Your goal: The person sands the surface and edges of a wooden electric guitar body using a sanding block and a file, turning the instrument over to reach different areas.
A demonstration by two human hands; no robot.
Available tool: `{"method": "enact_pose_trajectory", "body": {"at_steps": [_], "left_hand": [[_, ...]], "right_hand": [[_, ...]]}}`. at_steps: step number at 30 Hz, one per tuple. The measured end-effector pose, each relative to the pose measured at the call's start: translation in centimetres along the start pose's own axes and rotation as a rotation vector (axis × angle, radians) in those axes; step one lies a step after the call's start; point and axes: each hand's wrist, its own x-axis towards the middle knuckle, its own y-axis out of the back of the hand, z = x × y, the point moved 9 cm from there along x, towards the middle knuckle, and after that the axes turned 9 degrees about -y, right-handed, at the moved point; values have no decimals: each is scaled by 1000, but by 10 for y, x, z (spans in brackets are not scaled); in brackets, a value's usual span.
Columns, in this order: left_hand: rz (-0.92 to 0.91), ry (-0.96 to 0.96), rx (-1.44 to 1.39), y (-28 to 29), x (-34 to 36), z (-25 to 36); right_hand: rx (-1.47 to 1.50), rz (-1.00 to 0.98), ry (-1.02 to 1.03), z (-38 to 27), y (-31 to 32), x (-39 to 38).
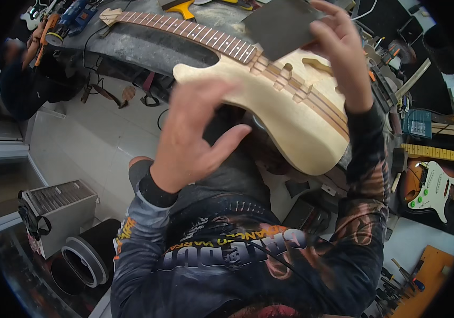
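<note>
An unfinished electric guitar (290, 130) with a pale wood body lies across the bench edge in front of me, its fretted neck reaching to the far left. Dark wood strips and empty cavities run along the body's middle. My right hand (346, 58) grips the edge of a dark grey sheet that looks like sandpaper (277, 26), raised over the body near the neck joint. Blurred by motion, my left hand (187, 135) is on the near side of the guitar, thumb spread away from the fingers, holding nothing. Whether it touches the body I cannot tell.
The dusty grey workbench (147, 50) carries a blue power tool (76, 21) and a yellow-handled scraper (182, 9). At right sits another guitar with a white pickguard (433, 191). A grey box (62, 212) and dark cylinders stand on the floor at left.
</note>
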Motion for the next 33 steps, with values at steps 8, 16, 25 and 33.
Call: {"method": "enact_pose_trajectory", "body": {"at_steps": [8,16,25,33], "left_hand": [[118,333,27,-12,-24,-6],[322,338,370,-8,-89,-65],[215,41,567,-67,-91,-54],[153,-21,469,-102,-73,-25]], "right_hand": [[218,-504,-21,18,-138,-85],[-883,-7,702,63,-123,45],[-855,-107,573,90,-134,56],[-831,-133,521,88,-128,58]]}}
